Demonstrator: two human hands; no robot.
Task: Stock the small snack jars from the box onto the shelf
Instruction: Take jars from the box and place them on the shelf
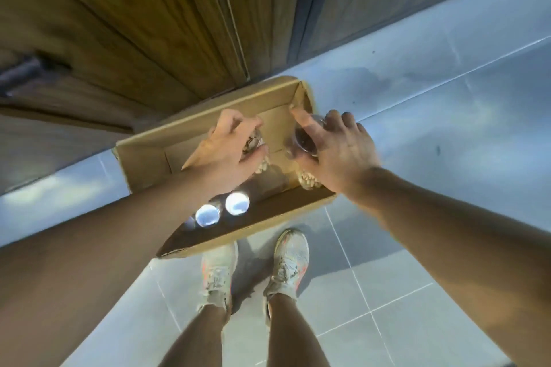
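Two jars are held over the open box: the left hand curls round a pale-filled jar, the right hand grips a dark-filled jar. More lidded jars stand in the box's near corner. The box sits on the floor, against a wooden cabinet.

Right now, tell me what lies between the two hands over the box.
In the head view, only bare cardboard box floor shows between the left hand and the right hand, each gripping a small jar.
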